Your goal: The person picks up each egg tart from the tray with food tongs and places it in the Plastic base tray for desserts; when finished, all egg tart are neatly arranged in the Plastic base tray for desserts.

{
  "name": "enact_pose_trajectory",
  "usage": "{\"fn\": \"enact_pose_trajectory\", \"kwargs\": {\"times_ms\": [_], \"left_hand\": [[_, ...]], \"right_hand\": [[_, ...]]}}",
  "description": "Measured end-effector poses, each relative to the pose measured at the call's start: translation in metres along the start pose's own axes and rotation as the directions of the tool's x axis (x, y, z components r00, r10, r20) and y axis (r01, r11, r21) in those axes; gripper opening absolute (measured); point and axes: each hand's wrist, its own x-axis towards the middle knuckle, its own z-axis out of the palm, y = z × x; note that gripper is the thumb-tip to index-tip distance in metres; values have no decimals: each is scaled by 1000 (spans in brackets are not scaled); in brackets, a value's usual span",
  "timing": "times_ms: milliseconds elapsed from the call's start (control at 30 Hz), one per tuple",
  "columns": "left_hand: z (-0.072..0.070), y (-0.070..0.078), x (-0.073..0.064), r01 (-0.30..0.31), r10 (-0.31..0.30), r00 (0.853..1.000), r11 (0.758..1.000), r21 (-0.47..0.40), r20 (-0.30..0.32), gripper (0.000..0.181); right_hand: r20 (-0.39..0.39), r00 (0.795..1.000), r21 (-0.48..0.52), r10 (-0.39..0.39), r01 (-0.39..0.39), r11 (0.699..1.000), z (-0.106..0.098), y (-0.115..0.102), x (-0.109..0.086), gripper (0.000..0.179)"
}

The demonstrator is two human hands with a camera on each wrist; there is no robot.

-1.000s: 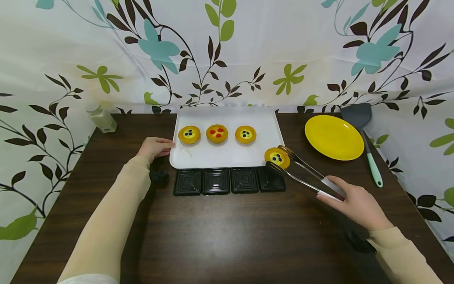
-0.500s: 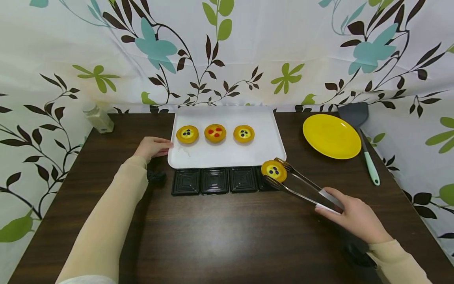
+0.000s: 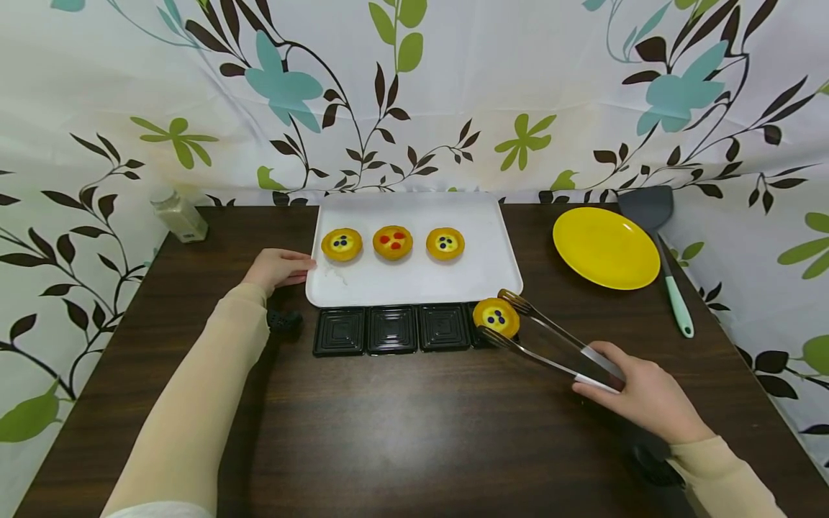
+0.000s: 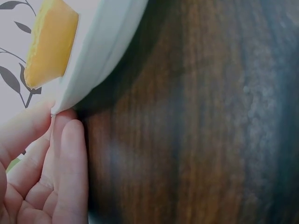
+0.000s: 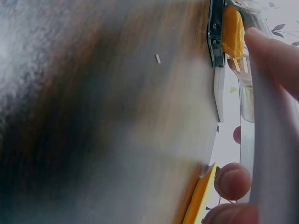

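My left hand (image 3: 277,268) pinches the left rim of a white tray (image 3: 414,288). In the left wrist view the thumb lies above the rim and fingers (image 4: 74,154) below it. Three toy egg tarts rest on the tray: a blue-dotted tart (image 3: 342,245), a red-dotted tart (image 3: 392,242) and another blue-dotted tart (image 3: 445,244). My right hand (image 3: 648,396) grips metal tongs (image 3: 602,362) by their white handles. Between the tong ends sits a blue-dotted tart (image 3: 496,318), at the rightmost square of a black compartment tray (image 3: 391,331), mostly covering that square.
At the right lies a yellow plate (image 3: 606,248), with a dark spatula (image 3: 676,302) partly behind it. A small jar (image 3: 180,214) stands at the back left. Patterned cloth (image 3: 453,93) hangs behind the dark wooden table (image 3: 401,432).
The tongs have carried the blue-dotted tart from the white tray's front right corner toward me, onto the black tray's rightmost square. My left hand has stayed at the rim.
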Motion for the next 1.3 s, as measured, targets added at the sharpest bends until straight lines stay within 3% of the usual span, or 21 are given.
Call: {"fn": "enact_pose_trajectory", "kwargs": {"times_ms": [300, 667, 933, 1300], "left_hand": [[-2, -3, 4, 11, -11, 1000, 1000, -13, -13, 54], [-4, -3, 3, 24, -24, 999, 1000, -7, -23, 56], [-1, -1, 4, 16, -17, 1000, 1000, -22, -17, 55], [1, 1, -1, 15, -16, 1000, 999, -39, -16, 58]], "right_hand": [[-1, 1000, 6, -8, 8, 1000, -2, -1, 4, 75], [-82, 994, 24, -78, 80, 996, -11, -7, 16, 71], [-139, 983, 7, -121, 123, 992, -13, -12, 46, 68], [-59, 993, 33, -106, 108, 994, -14, -21, 103, 78]]}}
